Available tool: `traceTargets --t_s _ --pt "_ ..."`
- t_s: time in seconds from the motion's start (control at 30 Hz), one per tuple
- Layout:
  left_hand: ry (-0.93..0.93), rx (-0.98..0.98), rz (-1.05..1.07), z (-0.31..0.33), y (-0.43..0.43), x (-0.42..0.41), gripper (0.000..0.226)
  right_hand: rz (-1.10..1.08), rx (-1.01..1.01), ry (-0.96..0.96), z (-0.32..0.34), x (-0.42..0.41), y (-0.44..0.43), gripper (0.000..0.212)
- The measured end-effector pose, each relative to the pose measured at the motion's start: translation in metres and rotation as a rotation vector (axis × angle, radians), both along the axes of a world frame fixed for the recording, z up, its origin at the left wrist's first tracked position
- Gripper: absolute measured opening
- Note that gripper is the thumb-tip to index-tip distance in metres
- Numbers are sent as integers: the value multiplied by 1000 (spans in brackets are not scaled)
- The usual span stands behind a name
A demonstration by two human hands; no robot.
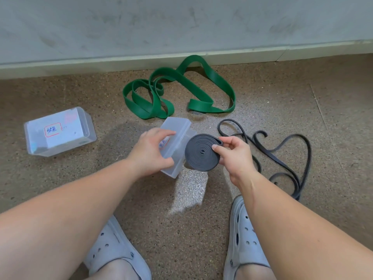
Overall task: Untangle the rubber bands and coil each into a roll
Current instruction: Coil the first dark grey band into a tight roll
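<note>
Grey-roll risk: grey roll [201, 153] is held only by a pinch at its outer end; if the grip slips the coil prob springs open.
Box risk: clear box [177, 128] mouth looks approx as wide as the roll; the edge could snag on the rim & unwind the outer turns.
Roll look: dark grey flat band, tight spiral, several turns, tiny gap at centre, tail tucked under the thumb.
Roll pos: in the air, just right of the box; touching it or not, can't tell.
Right hand [236, 156]: thumb + fingertips pinch the roll's right edge.
Left hand [151, 152]: grips the clear box, fingers over the top, thumb on the near side.
Still loose: green band [181, 91] near the wall, black band [302, 154] on the floor [262, 87] beside the right hand; both uncoiled.
Other: labelled box [60, 132] far left, well apart.
</note>
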State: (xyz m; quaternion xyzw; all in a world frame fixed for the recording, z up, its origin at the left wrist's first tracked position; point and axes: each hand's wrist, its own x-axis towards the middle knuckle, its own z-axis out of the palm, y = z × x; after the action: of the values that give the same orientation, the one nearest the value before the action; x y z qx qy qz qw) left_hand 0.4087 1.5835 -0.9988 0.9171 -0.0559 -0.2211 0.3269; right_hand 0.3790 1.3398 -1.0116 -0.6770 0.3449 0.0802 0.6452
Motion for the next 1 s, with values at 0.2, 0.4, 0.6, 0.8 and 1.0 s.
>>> traceTargets --t_s 0.2,0.4,0.6,0.8,1.0 --pt "258 -393 244 30 19 31 57 -88 130 15 8 -1 -14 20" --pt "361 -452 240 40 27 39 48 54 97 -26 22 8 -8 18" --pt "266 -360 282 35 22 43 29 167 -153 35 4 16 25 20" --pt "79 217 -199 22 10 19 107 76 -239 94 -16 14 49 19" --pt "59 241 -171 20 -3 8 82 82 -251 103 -22 13 52 19"
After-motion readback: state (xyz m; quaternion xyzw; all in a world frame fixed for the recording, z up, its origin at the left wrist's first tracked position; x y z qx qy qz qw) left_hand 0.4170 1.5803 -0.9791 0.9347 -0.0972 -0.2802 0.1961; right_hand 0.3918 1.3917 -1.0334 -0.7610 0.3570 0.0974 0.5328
